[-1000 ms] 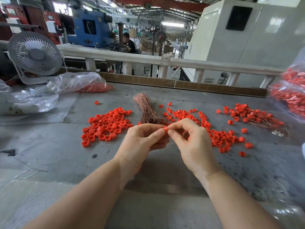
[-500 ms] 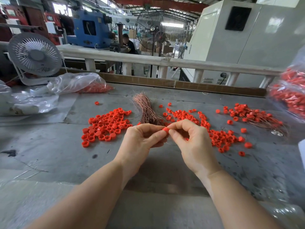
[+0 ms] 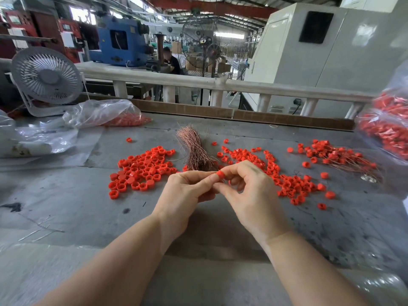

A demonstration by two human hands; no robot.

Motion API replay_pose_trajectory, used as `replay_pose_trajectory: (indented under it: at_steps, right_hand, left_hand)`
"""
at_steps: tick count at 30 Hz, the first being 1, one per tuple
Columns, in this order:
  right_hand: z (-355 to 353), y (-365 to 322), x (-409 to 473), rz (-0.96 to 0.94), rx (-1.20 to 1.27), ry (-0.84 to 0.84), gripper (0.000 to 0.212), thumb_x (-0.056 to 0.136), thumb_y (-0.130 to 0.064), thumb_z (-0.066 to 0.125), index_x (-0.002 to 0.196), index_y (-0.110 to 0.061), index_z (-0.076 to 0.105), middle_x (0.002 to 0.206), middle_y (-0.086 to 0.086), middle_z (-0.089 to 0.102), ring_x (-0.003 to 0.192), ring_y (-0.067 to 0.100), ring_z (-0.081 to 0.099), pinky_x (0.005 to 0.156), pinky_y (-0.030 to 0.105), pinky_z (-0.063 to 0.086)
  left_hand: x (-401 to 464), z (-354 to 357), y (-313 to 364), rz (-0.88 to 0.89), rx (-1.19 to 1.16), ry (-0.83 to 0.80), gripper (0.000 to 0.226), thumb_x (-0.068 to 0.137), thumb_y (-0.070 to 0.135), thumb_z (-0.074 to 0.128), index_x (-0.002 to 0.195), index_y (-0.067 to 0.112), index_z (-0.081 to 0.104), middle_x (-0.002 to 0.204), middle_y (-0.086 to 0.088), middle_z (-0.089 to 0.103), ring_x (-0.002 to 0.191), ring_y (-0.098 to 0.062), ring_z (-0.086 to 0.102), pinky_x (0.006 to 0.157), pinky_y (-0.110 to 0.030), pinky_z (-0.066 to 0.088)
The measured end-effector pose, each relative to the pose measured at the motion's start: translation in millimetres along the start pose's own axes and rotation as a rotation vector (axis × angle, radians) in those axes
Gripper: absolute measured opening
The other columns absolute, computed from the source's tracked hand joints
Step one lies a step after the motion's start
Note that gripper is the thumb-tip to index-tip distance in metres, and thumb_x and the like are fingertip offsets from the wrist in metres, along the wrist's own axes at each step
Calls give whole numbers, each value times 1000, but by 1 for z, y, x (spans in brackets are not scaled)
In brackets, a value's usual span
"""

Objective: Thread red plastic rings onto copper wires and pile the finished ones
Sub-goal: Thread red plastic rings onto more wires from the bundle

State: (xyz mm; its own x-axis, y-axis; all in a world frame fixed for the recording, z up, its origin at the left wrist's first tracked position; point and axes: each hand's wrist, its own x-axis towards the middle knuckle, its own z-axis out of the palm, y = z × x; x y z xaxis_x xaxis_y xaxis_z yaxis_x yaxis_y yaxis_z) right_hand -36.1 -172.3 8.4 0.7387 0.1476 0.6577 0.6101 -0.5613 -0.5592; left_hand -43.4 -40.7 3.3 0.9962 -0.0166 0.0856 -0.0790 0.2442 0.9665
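Between the fingertips of both hands sits one red ring (image 3: pixel 220 174), raised just above the grey table. My left hand (image 3: pixel 187 191) pinches it from the left with thumb and forefinger. My right hand (image 3: pixel 247 191) meets it from the right, fingers curled, thumb and forefinger pinched below the ring; any wire there is too thin to see. A bundle of copper wires (image 3: pixel 194 149) lies just behind the hands. Loose red rings (image 3: pixel 141 168) spread to the left, more rings (image 3: pixel 287 180) to the right. Finished rings on wires (image 3: pixel 335 155) are piled at the far right.
A clear bag of red rings (image 3: pixel 106 115) and a small white fan (image 3: pixel 45 77) stand at the back left. A bulging bag of red parts (image 3: pixel 388 127) hangs at the right edge. A white railing (image 3: pixel 198 82) runs behind the table.
My right hand's fingers have shifted, with the forefinger lifted so the red ring shows more plainly on top. Both hands stay at the same spot.
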Motion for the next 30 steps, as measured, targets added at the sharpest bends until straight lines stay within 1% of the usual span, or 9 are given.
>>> replay_pose_trajectory:
  at_steps: [3, 8, 10, 12, 14, 17, 22, 24, 30]
  right_hand:
    - [-1, 1, 0, -58, -61, 18, 15, 71, -12, 79, 80, -8, 67, 76, -4, 58, 70, 11, 51, 67, 29, 48]
    - [-1, 3, 0, -129, -139, 59, 15, 68, 1, 75, 76, -6, 65, 74, 2, 61, 69, 17, 55, 64, 33, 50]
    - [-1, 3, -1, -137, -157, 67, 15, 68, 2, 74, 75, -6, 65, 73, 2, 61, 68, 18, 55, 63, 31, 49]
    - [-1, 3, -1, -130, -165, 68, 15, 66, 4, 73, 74, -7, 64, 73, 2, 61, 68, 20, 56, 63, 32, 49]
    - [-1, 3, -1, -127, -182, 59, 15, 66, 4, 71, 72, -7, 64, 72, 3, 61, 69, 24, 57, 62, 33, 48]
    - [-1, 0, -1, -141, -225, 37, 9, 66, -1, 68, 69, -7, 62, 70, 4, 61, 70, 26, 58, 63, 33, 47]
    - [-3, -1, -2, -124, -284, -7, 20, 65, -1, 79, 65, -6, 59, 67, 5, 59, 68, 26, 56, 62, 29, 40]
    - [-3, -1, -2, -126, -293, -19, 20, 67, 1, 77, 64, -5, 58, 67, 5, 58, 67, 25, 55, 61, 28, 38]
    - [-3, 0, -2, -121, -242, -20, 15, 70, 6, 70, 68, -4, 59, 70, 6, 59, 72, 25, 56, 64, 33, 45]
  left_hand:
    - [0, 0, 1, -35, -10, -22, 19, 60, 28, 68, 73, 18, 77, 70, -4, 71, 63, -5, 61, 59, -16, 50]
    - [-1, 0, 3, -61, 15, -67, 20, 57, 32, 69, 71, 20, 78, 72, -4, 72, 69, -8, 65, 60, -15, 50]
    - [-1, 0, 3, -77, 22, -72, 17, 62, 28, 68, 72, 18, 78, 73, -5, 71, 69, -9, 65, 60, -16, 50]
    - [0, 0, 3, -83, 47, -78, 12, 74, 18, 66, 72, 16, 77, 73, -8, 71, 68, -10, 64, 60, -16, 50]
    - [0, 0, 2, -77, 77, -72, 19, 83, 11, 62, 71, 14, 77, 72, -9, 70, 66, -10, 63, 59, -16, 50]
    - [-1, 2, 4, -71, 92, -64, 28, 88, 12, 56, 67, 11, 75, 71, -9, 70, 64, -12, 63, 56, -17, 49]
    - [-3, 4, 5, -52, 108, -53, 35, 91, 16, 53, 63, 11, 72, 69, -10, 68, 66, -16, 64, 55, -19, 48]
    - [-3, 5, 4, -33, 142, -52, 36, 91, 15, 53, 61, 12, 73, 67, -6, 69, 65, -15, 63, 55, -19, 48]
    - [-3, 4, 5, 2, 198, -54, 32, 89, 11, 56, 64, 16, 75, 68, -2, 71, 62, -8, 63, 54, -18, 49]
